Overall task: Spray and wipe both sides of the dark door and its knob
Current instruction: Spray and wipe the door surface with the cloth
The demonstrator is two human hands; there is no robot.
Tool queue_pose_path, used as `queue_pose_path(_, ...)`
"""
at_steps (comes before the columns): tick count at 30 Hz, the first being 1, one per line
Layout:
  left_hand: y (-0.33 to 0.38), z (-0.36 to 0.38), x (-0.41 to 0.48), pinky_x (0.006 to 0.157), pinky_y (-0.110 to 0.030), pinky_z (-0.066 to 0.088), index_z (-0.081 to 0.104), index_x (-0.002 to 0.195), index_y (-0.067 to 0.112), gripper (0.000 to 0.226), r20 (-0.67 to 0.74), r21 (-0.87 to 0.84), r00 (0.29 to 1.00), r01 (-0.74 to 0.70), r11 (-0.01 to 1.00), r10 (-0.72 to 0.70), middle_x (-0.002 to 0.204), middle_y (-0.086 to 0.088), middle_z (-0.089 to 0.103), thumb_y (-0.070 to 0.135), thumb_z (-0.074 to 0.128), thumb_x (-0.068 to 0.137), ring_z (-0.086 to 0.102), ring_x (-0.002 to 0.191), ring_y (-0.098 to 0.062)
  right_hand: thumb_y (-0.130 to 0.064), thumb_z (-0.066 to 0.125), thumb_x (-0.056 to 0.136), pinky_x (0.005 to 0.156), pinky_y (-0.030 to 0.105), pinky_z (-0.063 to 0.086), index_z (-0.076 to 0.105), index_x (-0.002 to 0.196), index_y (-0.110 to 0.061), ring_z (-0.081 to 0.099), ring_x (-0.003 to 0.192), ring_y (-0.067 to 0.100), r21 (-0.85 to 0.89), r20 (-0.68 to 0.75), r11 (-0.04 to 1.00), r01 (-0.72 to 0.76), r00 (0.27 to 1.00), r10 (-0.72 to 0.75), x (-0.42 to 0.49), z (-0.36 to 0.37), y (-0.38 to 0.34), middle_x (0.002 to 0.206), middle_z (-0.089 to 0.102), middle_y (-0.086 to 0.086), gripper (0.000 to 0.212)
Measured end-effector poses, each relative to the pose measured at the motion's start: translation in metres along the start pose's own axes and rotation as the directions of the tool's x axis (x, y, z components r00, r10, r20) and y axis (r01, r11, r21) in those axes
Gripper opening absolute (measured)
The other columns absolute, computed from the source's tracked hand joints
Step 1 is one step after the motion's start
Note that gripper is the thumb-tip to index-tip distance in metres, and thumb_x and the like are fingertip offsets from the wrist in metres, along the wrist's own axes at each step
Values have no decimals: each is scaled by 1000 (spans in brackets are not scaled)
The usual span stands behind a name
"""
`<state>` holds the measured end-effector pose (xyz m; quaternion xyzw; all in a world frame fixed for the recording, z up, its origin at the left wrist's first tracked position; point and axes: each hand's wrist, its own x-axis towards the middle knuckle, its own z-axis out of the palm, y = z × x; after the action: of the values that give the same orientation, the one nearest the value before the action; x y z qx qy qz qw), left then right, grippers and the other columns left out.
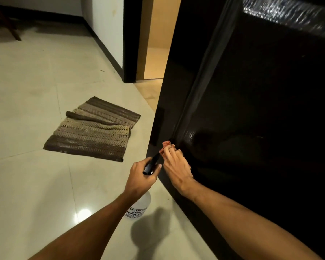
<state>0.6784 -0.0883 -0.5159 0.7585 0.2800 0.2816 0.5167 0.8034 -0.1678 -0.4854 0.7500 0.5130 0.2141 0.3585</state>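
Glossy tiled floor (36, 91) below us; left hand (142, 177) gripped the spray bottle (141, 205), right hand (174, 166), fingers extended, pressed the cloth (166, 143) against the door (251, 109). Overspray, we judged, might slick those tiles.

Both bare forearms extend forward from the lower edge, the left hand (144, 175) curled round the top of a black-headed translucent plastic spray bottle (140, 203), the right hand (176, 166) palm-down with fingers extended, pressing on a reddish cloth (166, 144).
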Motion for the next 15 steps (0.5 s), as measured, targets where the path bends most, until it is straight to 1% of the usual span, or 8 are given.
queue_pose_path(1, 5, -2, 4, 53, -39, 55, 69, 88, 17, 15, 1, -5, 1000, -4, 1000, 4, 66, 6, 63, 27, 78, 94, 60, 58, -13, -21, 53, 98, 103, 42, 40, 56, 139, -2, 38, 132, 36, -41, 10, 999, 6, 1000, -6, -1, -5, 9, 144, 37, 24, 45)
queue_pose_path(4, 18, -6, 18, 54, -45, 59, 68, 87, 22, 14, -3, -31, 1000, 0, 1000, 0, 64, 10, 62, 29, 77, 95, 60, 57, -12, -21, 52, 100, 107, 42, 40, 54, 141, 1, 38, 133, 38, -90, -92, 996, -14, 996, 6, 14, -22, 43, 150, 34, 26, 47)
queue_pose_path(6, 29, -10, 23, 57, -44, 62, 69, 91, 27, 10, -27, -46, 999, -20, 999, 18, 70, 10, 65, 32, 77, 95, 65, 65, -13, -20, 48, 102, 110, 43, 37, 54, 141, 1, 38, 134, 35, -77, -171, 997, 10, 985, -23, 16, -36, 66, 151, 34, 23, 44)
queue_pose_path(8, 36, -11, 27, 63, -48, 63, 70, 96, 30, 12, -23, -62, 1000, -16, 998, 14, 81, 1, 69, 40, 75, 95, 70, 77, -20, -22, 46, 104, 113, 44, 33, 51, 144, 0, 35, 138, 36, -118, -195, 992, 35, 979, -58, 11, -40, 78, 155, 31, 23, 46)
queue_pose_path(10, 46, -11, 32, 70, -50, 64, 69, 102, 38, 26, -5, -57, 1000, -23, 998, 23, 91, -3, 69, 61, 70, 90, 70, 87, -24, -23, 46, 104, 112, 45, 33, 53, 143, -2, 36, 135, 35, -134, -170, 990, 32, 984, -55, 4, -44, 90, 155, 31, 21, 45)
queue_pose_path(12, 53, -11, 37, 78, -50, 65, 67, 111, 45, 46, 6, -74, 1000, -4, 997, 5, 102, -4, 69, 80, 64, 81, 70, 98, -24, -22, 44, 101, 104, 45, 37, 52, 144, -1, 39, 124, 34, -100, -209, 993, -61, 977, 39, 5, -60, 117, 148, 36, 20, 49)
queue_pose_path(14, 54, -9, 44, 80, -47, 66, 66, 120, 42, 66, 6, -99, 1000, 3, 995, -3, 110, -5, 69, 90, 63, 74, 71, 104, -22, -20, 41, 98, 101, 46, 40, 47, 146, 3, 41, 117, 33, -68, -272, 987, -144, 955, 121, 9, -85, 154, 139, 39, 19, 54)
queue_pose_path(15, 60, -9, 44, 77, -45, 67, 67, 121, 38, 72, 6, -112, 1000, 13, 994, -13, 111, -7, 69, 91, 63, 73, 71, 103, -23, -21, 40, 97, 101, 46, 41, 50, 143, 3, 43, 115, 33, -53, -310, 986, -158, 941, 134, 10, -94, 169, 136, 40, 19, 53)
